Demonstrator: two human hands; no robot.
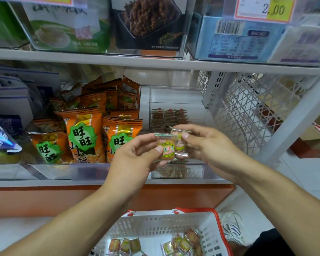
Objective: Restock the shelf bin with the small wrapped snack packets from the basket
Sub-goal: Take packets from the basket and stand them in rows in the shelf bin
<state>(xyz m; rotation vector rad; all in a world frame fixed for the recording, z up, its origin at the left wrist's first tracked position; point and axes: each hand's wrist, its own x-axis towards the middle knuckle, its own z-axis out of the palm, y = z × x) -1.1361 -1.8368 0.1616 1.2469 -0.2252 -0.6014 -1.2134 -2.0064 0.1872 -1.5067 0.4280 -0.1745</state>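
Note:
My left hand [135, 156] pinches a small clear-wrapped snack packet [167, 149] with a round green and yellow label. Right beside it, my right hand [207, 146] pinches more of the same packets [179, 145], held against the first one. Both hands hover just in front of the clear shelf bin [175, 172], which holds rows of the same small packets [168, 117] at its back. Below, on the floor, a white basket with a red rim [174, 224] holds several more packets [183, 242].
Orange snack bags [85, 133] fill the bin to the left. A white lattice shelf end panel [248, 115] stands to the right. A shelf board [155, 61] with boxed goods runs overhead. My shoe [231, 228] sits beside the basket.

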